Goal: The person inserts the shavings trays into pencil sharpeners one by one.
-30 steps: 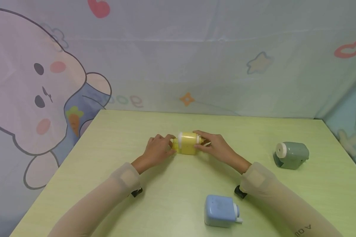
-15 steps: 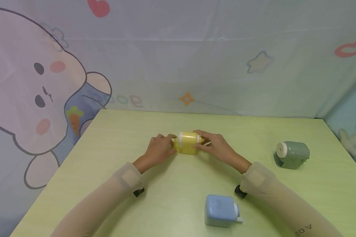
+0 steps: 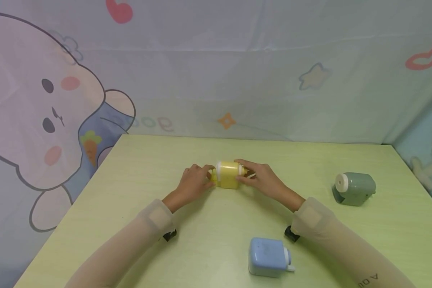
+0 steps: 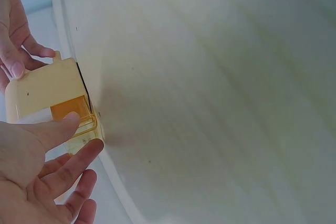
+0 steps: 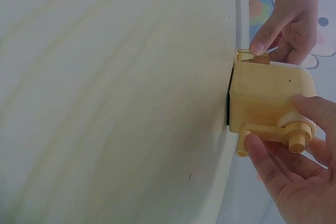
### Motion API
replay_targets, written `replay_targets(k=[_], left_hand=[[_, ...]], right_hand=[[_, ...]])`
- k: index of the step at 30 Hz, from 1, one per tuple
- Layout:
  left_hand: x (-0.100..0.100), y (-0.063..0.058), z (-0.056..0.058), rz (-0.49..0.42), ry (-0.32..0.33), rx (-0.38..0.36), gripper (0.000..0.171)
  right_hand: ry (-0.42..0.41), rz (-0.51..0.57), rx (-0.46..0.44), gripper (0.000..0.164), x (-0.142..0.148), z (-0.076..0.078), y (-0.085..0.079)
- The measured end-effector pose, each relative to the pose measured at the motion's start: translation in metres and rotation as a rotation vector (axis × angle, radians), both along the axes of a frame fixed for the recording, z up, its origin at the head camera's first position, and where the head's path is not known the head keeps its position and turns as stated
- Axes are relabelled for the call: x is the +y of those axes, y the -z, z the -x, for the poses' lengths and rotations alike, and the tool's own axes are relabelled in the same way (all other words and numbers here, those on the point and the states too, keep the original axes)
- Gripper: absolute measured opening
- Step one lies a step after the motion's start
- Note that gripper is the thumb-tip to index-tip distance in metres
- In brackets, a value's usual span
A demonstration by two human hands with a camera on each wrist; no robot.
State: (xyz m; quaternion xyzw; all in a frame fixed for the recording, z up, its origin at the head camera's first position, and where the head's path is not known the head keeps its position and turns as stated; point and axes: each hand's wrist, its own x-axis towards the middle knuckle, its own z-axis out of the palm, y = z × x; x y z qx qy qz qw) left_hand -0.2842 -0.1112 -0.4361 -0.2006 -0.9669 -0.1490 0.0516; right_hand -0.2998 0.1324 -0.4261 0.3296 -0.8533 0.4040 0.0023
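Observation:
A yellow crank pencil sharpener [image 3: 229,175] stands on the table between the two hands. On its left side, my left hand [image 3: 191,183] pinches the see-through yellow shavings drawer [image 4: 90,124] between thumb and fingers; the drawer sticks partly out of the body. My right hand [image 3: 266,180] holds the sharpener from the crank side, thumb on the body and fingers around the crank end. In the right wrist view the yellow crank handle [image 5: 262,131] points down toward the table, with a fingertip touching it.
A blue pencil sharpener [image 3: 267,257] stands near the front, between the forearms. Farther right is a grey-green pencil sharpener [image 3: 354,189]. The pale table [image 3: 158,156] ends at a printed curtain [image 3: 201,72] behind.
My left hand has shifted slightly right, and the drawer sticks out less from the sharpener body than a second ago. The right hand and the sharpener body stay in place.

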Motion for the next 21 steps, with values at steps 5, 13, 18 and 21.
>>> replay_targets(k=[5,13,18,21], left_hand=[[0.0,0.0013,-0.0006,-0.006,0.002,0.008,0.053],[-0.0002,0.0035,0.0006,-0.013,0.009,0.017,0.053],[0.0001,0.0033,0.0011,-0.022,0.011,0.017,0.053],[0.0005,0.0024,0.0015,-0.024,0.014,0.019,0.053]], right_hand=[[0.0,0.003,-0.006,0.052,-0.0001,0.0003,0.0011],[0.001,-0.004,-0.01,0.052,0.0002,-0.0002,0.0017],[-0.001,-0.001,-0.013,0.052,-0.0002,-0.0004,0.0009],[0.0,0.003,-0.015,0.052,-0.0006,-0.0005,0.0001]])
